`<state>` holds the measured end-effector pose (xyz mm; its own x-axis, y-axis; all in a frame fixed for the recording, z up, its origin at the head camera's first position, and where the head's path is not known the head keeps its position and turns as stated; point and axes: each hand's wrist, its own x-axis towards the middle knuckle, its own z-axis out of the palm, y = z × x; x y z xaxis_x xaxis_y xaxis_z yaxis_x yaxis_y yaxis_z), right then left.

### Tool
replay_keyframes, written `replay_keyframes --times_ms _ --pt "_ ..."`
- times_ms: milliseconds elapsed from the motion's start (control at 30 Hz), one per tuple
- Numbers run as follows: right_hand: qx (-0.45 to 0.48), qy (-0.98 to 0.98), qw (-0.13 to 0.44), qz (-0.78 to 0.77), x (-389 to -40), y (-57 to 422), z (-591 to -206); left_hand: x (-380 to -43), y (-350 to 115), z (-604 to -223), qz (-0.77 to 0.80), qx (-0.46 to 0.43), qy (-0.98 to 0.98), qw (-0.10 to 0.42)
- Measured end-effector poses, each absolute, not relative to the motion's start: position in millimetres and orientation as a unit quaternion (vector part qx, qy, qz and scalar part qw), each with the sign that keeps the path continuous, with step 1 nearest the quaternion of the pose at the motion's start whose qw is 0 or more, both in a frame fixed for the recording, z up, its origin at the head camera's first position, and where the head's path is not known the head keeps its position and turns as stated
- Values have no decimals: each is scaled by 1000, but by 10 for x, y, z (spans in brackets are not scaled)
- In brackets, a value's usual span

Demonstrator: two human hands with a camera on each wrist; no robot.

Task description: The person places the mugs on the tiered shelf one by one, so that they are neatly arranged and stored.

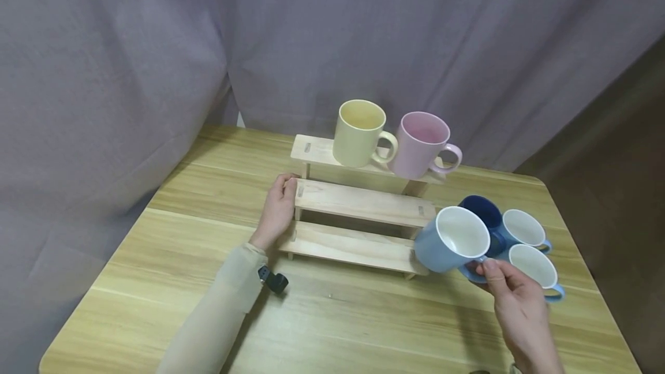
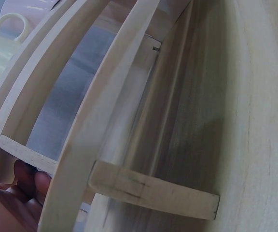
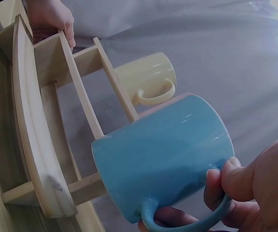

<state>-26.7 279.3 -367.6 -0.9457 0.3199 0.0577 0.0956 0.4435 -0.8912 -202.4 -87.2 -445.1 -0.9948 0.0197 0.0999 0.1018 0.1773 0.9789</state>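
A three-step wooden rack (image 1: 358,202) stands on the table. My left hand (image 1: 277,210) grips its left end at the middle shelf, and in the left wrist view the fingers (image 2: 41,182) curl around the side piece. My right hand (image 1: 519,307) pinches the handle of a light blue mug (image 1: 435,250) with a white inside. That mug is tilted and overlaps the right end of the bottom shelf in the head view. On the top shelf a yellow mug (image 1: 353,144) and a pink mug (image 1: 414,152) stand upright, handles to the right.
To the right of the rack, a dark blue mug (image 1: 482,210) and two light blue mugs, one behind (image 1: 522,228) and one in front (image 1: 532,265), stand close together on the wooden table (image 1: 171,281). A grey curtain (image 1: 322,33) hangs behind the table.
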Motion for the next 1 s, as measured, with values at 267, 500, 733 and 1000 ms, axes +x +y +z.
replay_keyframes --times_ms 267,500,733,1000 --pt "-106 -850 111 505 -279 2719 -3643 -2026 -874 -4451 -640 -42 -767 29" --pt "-88 -868 97 479 -334 2653 -3598 -2029 -869 -4438 -631 -40 -774 37" --pt "-64 -872 93 476 -464 2566 -3578 -2026 -875 -4450 -629 -39 -776 33" --pt "-58 -874 76 477 -651 2522 -3555 -2028 -870 -4435 -635 -38 -771 28"
